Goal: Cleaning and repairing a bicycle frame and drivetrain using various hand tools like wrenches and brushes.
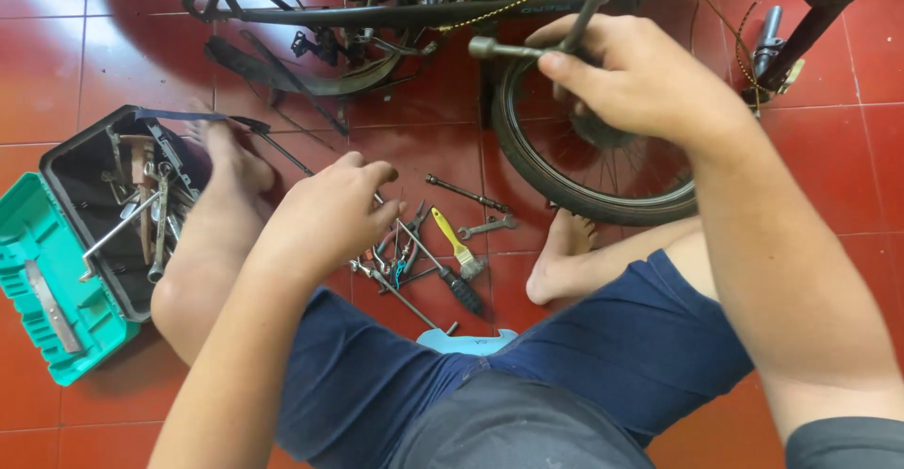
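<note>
Steel socket wrench (574,26) gripped by right hand (640,78), beside spoked wheel (603,172).

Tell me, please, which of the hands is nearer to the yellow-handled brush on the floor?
Left. The left hand hovers just left of the yellow-handled brush, over the loose tools. The right hand is far up by the bicycle wheel, gripping a cross wrench.

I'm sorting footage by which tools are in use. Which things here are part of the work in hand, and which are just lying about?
In hand:
- right hand gripping the cross wrench
- bicycle wheel
- left hand reaching over the loose tools

Lying about:
- yellow-handled brush
- small spanner
- open toolbox
</note>
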